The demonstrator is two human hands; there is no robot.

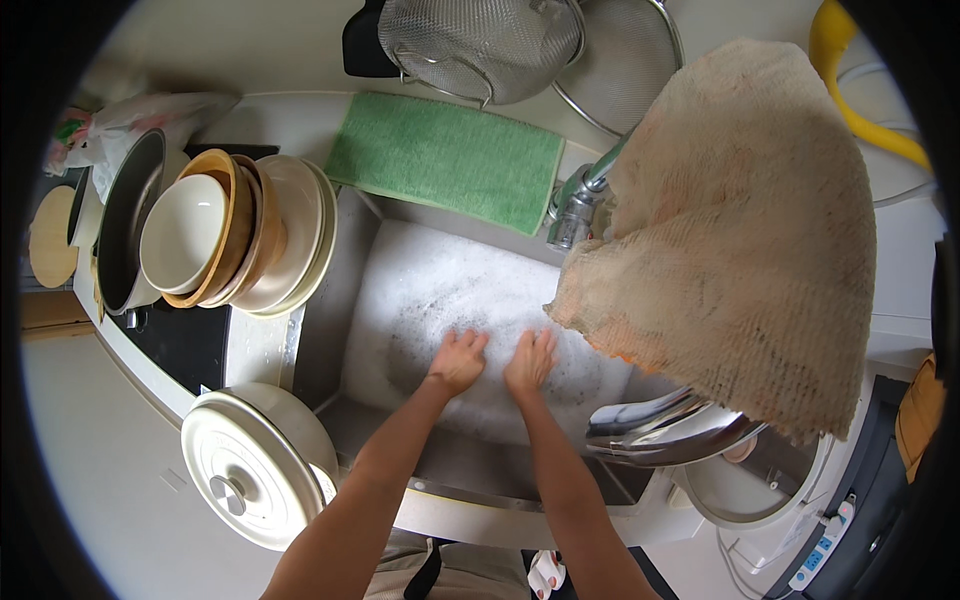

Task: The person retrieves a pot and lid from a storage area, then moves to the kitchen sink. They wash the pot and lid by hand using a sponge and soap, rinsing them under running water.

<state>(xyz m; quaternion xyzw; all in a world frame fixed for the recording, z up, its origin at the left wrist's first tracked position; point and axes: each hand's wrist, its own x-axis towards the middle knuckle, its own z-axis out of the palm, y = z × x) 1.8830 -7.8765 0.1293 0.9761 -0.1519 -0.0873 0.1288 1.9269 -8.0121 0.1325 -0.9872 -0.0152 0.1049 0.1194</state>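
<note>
My left hand (459,361) is over the soap suds (450,281) that fill the stainless steel sink (322,300). Beside it, a short gap to the right, my right hand (529,361) is at the suds too. Fingers on both hands are bent and slightly apart, and nothing shows in either one. The foam hides whatever lies beneath it. Right of my right hand hangs a large beige textured cloth (735,225), which covers part of the chrome faucet (574,217).
Bowls and plates (292,217) lean by a dark pan (124,225) on the left. A lidded white pot (240,469) stands at front left. Behind the sink lies a green towel (450,157), below mesh strainers (480,45). A shiny metal bowl (660,435) sits at the right.
</note>
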